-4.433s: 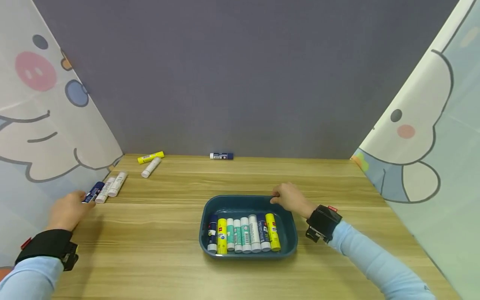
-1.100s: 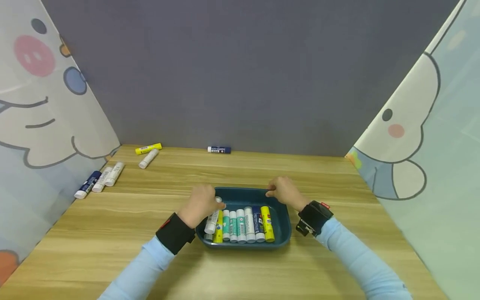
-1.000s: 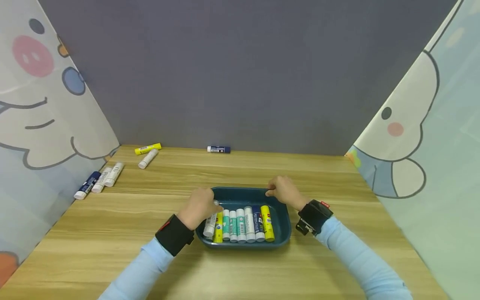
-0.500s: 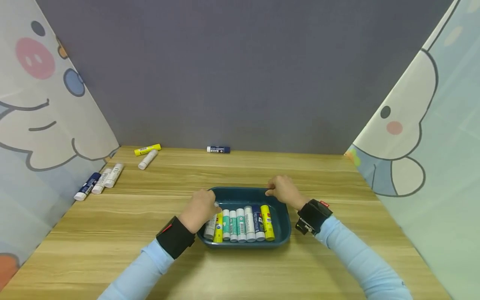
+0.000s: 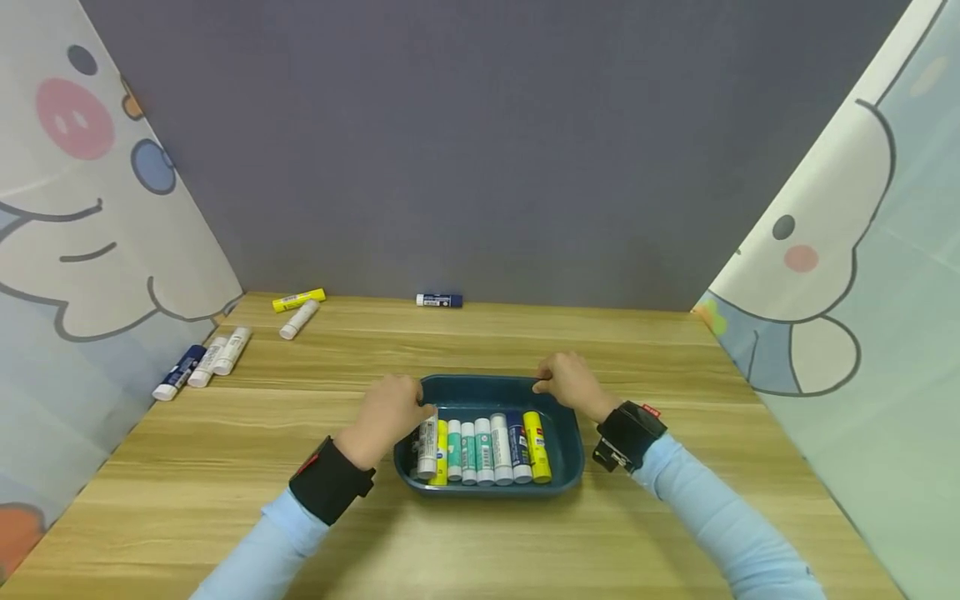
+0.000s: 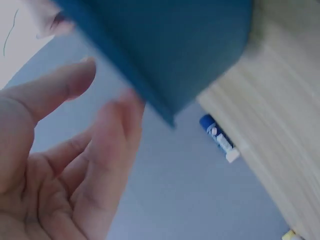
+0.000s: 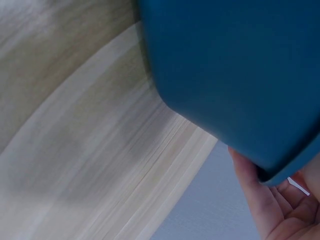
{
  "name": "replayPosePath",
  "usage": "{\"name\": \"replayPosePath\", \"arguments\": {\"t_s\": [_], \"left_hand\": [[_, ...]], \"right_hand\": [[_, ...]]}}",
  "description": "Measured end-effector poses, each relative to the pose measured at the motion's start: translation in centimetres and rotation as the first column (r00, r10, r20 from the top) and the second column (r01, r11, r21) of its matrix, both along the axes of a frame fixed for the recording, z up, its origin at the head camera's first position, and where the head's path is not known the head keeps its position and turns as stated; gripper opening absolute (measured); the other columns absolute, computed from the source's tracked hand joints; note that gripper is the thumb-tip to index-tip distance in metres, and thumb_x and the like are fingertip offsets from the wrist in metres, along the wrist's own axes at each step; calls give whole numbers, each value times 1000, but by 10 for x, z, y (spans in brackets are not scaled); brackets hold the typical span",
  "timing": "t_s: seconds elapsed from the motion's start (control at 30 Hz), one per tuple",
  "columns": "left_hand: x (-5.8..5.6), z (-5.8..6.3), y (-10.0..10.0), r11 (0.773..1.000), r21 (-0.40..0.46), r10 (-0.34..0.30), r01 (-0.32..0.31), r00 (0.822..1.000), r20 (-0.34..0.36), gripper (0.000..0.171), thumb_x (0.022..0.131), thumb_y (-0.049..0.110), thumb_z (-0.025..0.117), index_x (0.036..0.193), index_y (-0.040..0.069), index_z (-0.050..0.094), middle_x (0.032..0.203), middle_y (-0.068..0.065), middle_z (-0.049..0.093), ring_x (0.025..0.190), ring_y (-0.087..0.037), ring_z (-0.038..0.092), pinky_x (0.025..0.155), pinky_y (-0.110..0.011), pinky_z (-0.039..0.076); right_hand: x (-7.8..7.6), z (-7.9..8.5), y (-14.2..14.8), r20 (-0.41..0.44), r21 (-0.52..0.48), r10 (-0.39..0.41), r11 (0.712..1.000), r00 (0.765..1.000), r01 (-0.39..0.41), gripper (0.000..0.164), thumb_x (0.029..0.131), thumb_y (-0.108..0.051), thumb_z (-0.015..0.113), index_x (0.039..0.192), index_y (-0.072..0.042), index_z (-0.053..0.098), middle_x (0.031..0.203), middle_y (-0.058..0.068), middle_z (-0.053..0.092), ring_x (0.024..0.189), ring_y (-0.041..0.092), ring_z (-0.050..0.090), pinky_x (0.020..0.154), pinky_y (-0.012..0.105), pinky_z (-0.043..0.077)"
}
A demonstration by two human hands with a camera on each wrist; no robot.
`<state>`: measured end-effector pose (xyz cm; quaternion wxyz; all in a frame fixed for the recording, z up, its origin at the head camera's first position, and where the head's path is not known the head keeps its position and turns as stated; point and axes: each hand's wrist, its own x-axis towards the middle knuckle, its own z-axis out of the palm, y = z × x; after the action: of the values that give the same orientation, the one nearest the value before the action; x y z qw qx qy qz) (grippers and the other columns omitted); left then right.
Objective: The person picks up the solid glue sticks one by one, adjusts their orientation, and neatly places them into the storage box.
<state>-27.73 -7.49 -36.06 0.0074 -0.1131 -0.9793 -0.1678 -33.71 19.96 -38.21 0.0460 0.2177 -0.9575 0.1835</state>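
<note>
A dark teal plastic tray (image 5: 487, 492) holds a row of glue sticks in white, yellow, green and dark blue. At the row's left end lies a white glue stick (image 5: 427, 447), leaning over a dark one mostly hidden beneath. My left hand (image 5: 386, 417) is at the tray's back left corner. In the left wrist view that hand (image 6: 75, 165) has thumb and fingers apart with nothing between them, fingertips close to the rim. My right hand (image 5: 573, 385) pinches the rim at the back right; in the right wrist view its thumb and fingers straddle the tray edge (image 7: 230, 75).
On the wooden table's left lie a dark blue glue stick (image 5: 180, 372) and two white ones (image 5: 219, 356). Farther back are a yellow one (image 5: 298, 300), a white one (image 5: 299, 319) and a dark blue one (image 5: 439, 300) near the grey back wall (image 5: 480, 150).
My left hand came from the far left to the tray with a white glue stick, lowered it at the row's left end and let it go, then drew slightly back left. The right hand stayed.
</note>
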Motion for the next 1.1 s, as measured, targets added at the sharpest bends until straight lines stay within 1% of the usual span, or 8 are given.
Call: {"name": "replayPosePath", "arguments": {"t_s": [0.07,0.17,0.3,0.47,0.6,0.77,0.93,1.1], "left_hand": [[-1,2,-7,1000,12,-8,9,998,-70,22,78,25,71,78,3,69,58,2,55,51,-12,50,48,-25,38],[-4,6,-17,1000,16,-10,13,988,-154,30,76,25,73,96,2,69,79,-6,69,69,-20,63,61,-33,49],[-7,9,-27,1000,27,-9,14,981,-191,37,76,25,73,103,2,67,94,-10,70,77,-26,65,63,-38,50],[-13,5,-39,1000,9,-5,7,970,-242,33,76,24,73,101,3,67,93,-12,70,63,-22,60,51,-33,45],[-20,2,-53,1000,2,12,-12,963,-270,34,75,22,72,102,3,66,91,-14,69,55,-21,55,43,-31,40],[-31,-1,-80,997,-13,72,-77,970,-231,40,77,22,70,112,4,62,96,-21,67,55,-25,54,38,-32,35],[-45,-7,-114,992,-19,117,-122,978,-170,43,80,21,65,117,-1,59,101,-27,64,50,-24,49,35,-31,33],[-59,-14,-146,984,-10,176,-179,977,-117,45,82,22,61,120,-2,56,105,-32,60,61,-36,57,40,-38,39]], "right_hand": [[-1,-1,0,-1,1,3,1000,1000,-3,8,74,-14,75,71,-8,70,69,3,67,60,12,56,59,29,46],[-2,-2,1,1,4,2,1000,1000,-2,8,74,-14,74,73,-8,70,72,4,68,63,14,59,63,33,47],[-2,-1,2,-3,-3,1,1000,1000,-1,7,74,-13,74,74,-7,71,73,5,69,65,16,60,63,34,49],[-3,-1,4,-20,-7,8,1000,1000,-8,8,73,-13,75,71,-7,70,70,4,67,61,13,57,59,31,46],[-3,-1,6,-1,-8,-5,1000,1000,5,8,74,-13,75,70,-8,69,69,3,67,59,12,55,60,30,45],[-2,-1,6,16,-24,-9,1000,1000,9,8,74,-13,75,72,-7,70,72,4,68,63,14,58,61,32,47],[-2,-3,5,11,-21,5,1000,1000,-4,10,74,-12,75,69,-8,68,69,3,66,59,12,54,58,29,45],[0,-3,4,28,-34,-3,999,1000,4,8,74,-11,74,71,-7,69,70,4,66,60,12,55,58,29,47]]}}
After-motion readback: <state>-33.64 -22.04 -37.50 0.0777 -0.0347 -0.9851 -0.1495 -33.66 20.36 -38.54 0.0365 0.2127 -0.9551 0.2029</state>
